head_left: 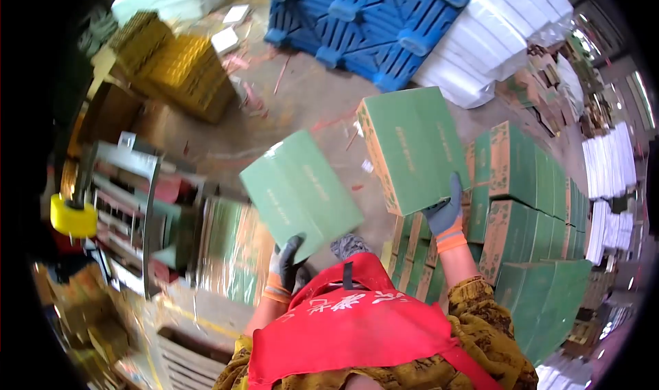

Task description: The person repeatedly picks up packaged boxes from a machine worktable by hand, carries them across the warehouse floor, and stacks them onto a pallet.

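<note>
From my end, closest in is the red apron (343, 345), with both gloved hands just past it, each on its own green box. Left hand (287, 261) is on the near corner of the left box (302, 191), dark fingers curled partway in over the edge; I read that as a grip. Right hand (447, 211) is at the lower corner of the right box (415, 150), fingers fairly straight and laid along the edge, thumb hidden, so I can't make out whether it's clamped or just pressing. Contact is clear on both. Corner holds look chosen because each box is too bulky for one palm; edges give the fingers something to hook. Both boxes lie tilted, printed panels facing me. Whether anything props the left one, I can't see. Right box overlaps the green stack (535, 235) in my view; resting on it or only in front, not clear. Stack is set in tight rows, probably for stability. Other side: film-wrapped cardboard (237, 253), likely wrapped to hold the bundle together, just beside a metal rack (123, 211). Farther out, yellow trays (180, 67) piled on the floor (288, 91). At the far side, a blue pallet (364, 19) leans against white bundles (487, 40), presumably parked there.
</note>
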A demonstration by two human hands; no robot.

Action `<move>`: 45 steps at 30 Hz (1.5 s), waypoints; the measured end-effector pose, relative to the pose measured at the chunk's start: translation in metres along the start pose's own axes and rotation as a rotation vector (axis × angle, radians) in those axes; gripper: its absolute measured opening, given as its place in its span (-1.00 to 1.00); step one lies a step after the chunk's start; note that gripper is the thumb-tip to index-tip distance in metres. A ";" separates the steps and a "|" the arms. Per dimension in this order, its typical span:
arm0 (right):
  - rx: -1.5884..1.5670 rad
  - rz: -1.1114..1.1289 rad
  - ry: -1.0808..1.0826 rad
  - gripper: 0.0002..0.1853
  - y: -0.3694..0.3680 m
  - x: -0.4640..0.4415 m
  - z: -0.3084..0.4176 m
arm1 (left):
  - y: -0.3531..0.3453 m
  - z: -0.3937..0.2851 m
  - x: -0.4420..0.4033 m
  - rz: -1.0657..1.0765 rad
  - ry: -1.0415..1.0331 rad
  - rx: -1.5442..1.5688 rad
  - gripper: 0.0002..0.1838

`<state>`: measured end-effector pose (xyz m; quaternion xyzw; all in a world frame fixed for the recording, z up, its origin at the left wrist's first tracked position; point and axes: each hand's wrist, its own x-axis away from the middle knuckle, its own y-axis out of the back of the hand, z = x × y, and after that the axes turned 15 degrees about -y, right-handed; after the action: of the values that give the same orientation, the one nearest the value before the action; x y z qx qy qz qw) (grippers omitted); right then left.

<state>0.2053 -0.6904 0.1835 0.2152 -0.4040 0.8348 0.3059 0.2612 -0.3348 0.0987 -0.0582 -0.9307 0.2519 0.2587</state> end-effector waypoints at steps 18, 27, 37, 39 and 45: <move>-0.281 -0.259 0.583 -0.38 0.061 -0.176 0.543 | -0.684 -0.021 -0.358 0.810 -0.253 -0.278 -0.46; -0.535 -0.721 0.882 -0.32 0.191 -0.110 0.551 | -0.899 0.110 -0.379 1.451 -0.026 -0.271 -0.55; -0.767 -1.076 1.088 -0.30 0.487 0.116 0.596 | -1.135 0.448 -0.114 1.945 0.307 -0.276 -0.45; -0.615 -1.234 1.153 -0.31 0.545 0.152 0.618 | -1.171 0.535 -0.048 1.967 0.453 -0.228 -0.47; -0.724 -1.225 1.156 -0.23 0.742 0.249 0.679 | -1.280 0.757 0.130 2.014 0.727 0.017 -0.15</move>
<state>-0.4059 -1.5152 0.3260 -0.1684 -0.2402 0.3270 0.8983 -0.2096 -1.7452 0.2365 -0.8694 -0.3191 0.3236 0.1939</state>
